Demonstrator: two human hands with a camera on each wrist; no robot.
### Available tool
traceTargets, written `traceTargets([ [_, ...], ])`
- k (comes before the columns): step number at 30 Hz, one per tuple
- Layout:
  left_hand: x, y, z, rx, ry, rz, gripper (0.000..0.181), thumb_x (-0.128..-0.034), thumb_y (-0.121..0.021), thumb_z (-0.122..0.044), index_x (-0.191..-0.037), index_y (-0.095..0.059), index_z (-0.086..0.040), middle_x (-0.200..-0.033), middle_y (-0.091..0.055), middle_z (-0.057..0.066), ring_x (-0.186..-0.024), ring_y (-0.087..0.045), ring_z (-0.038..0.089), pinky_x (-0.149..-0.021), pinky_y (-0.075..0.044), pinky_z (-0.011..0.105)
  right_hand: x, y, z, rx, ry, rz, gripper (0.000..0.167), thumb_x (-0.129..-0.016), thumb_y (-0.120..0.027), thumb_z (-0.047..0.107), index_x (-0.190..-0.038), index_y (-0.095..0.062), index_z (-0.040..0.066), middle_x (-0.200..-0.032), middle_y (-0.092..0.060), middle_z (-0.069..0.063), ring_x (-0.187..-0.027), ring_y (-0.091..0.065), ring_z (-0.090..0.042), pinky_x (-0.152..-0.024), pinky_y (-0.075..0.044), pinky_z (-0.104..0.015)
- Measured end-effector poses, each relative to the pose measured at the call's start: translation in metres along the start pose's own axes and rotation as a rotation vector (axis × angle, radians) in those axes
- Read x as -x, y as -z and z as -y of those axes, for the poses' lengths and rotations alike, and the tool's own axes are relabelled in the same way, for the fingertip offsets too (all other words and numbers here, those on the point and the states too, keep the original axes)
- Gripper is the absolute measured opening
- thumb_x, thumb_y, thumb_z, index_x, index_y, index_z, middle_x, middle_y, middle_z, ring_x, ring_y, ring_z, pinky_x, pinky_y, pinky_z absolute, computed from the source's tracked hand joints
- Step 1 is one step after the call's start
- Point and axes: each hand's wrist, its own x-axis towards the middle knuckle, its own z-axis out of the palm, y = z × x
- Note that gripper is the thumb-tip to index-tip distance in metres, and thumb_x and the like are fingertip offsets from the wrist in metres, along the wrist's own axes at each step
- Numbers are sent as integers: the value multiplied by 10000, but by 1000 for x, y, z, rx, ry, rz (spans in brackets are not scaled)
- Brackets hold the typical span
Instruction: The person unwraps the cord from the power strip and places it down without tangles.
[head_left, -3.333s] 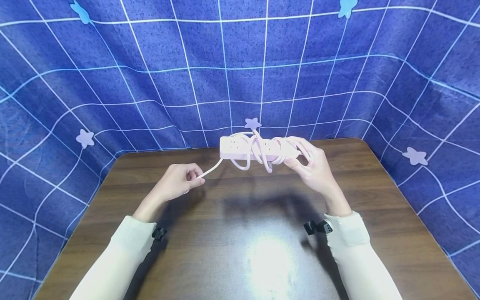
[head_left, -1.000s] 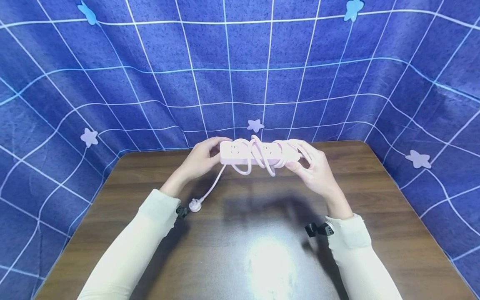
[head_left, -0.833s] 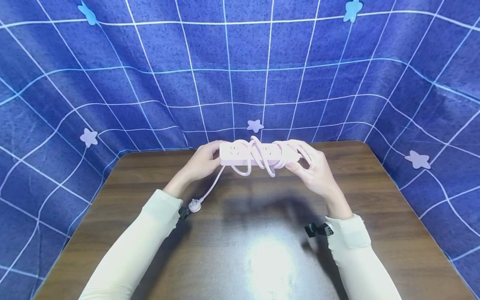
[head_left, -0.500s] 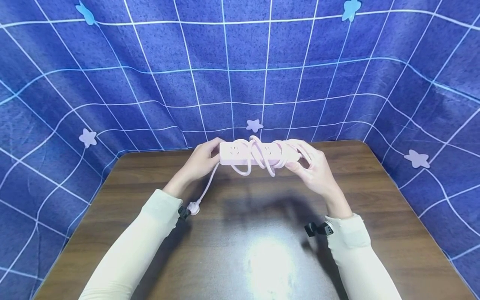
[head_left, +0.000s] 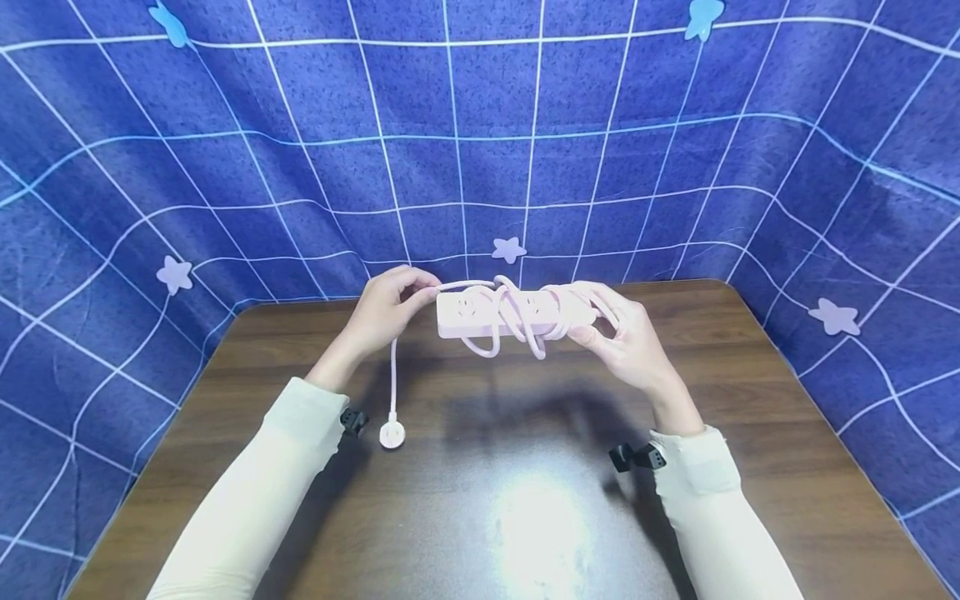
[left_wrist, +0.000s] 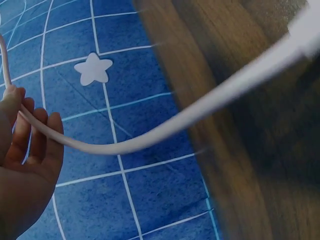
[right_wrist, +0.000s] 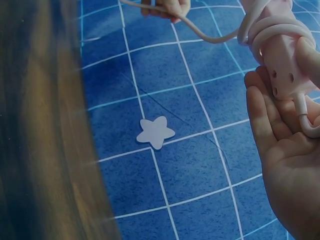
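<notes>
A pale pink power strip (head_left: 457, 315) is held up above the table, with its cord (head_left: 501, 310) wound in loops around its middle and right part. My right hand (head_left: 626, 333) grips the strip's right end, where the cord comes out, as the right wrist view shows. My left hand (head_left: 382, 308) pinches the cord's free length between thumb and fingers, beside the strip's left end. From that hand the cord hangs down to its round plug (head_left: 392, 434). In the left wrist view the cord (left_wrist: 115, 148) passes across the fingers of the left hand (left_wrist: 30, 160).
A brown wooden table (head_left: 465, 492) lies below, with a bright glare near its front. Blue grid-patterned cloth (head_left: 480, 167) with star shapes surrounds its back and sides. Small black devices (head_left: 636, 457) sit at the sleeve cuffs.
My left hand has gone from the strip's left end to the cord and moved slightly left. The cord now runs along the strip's back edge, and the plug hangs straight down. The right hand stays.
</notes>
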Motion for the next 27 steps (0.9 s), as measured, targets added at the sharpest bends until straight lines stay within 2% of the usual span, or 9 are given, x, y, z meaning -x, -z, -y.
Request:
traceTargets([
  [5,-1,8,-6,-6,-11,-50,144,-1023,-733,-253,-1089,-792,-139,-1007,-733,-21,-917,-615,145,-850,-503,432,1,-1,-1,-8,-10,10,475,-933,-734,-68,-1394,-632,-22,-1328,-695,-202,-1221,-643,-58,-1082,-479,-238],
  [14,-2,19,-17,-46,-31,-124,116,-1012,-751,-265,-1055,-796,-167,-890,-687,-40,-791,-589,122,-741,-454,290,1,-2,-2,-8,-23,17,481,-930,-732,-63,-1398,-636,-9,-1333,-701,-176,-1212,-643,-66,-1069,-479,-222],
  [27,-4,35,-44,-75,-69,-207,129,-1012,-752,-247,-1043,-804,-133,-913,-708,-15,-778,-597,119,-723,-461,235,0,-1,1,30,-29,42,469,-946,-754,-2,-1400,-637,18,-1333,-710,-133,-1198,-646,-68,-1063,-478,-226],
])
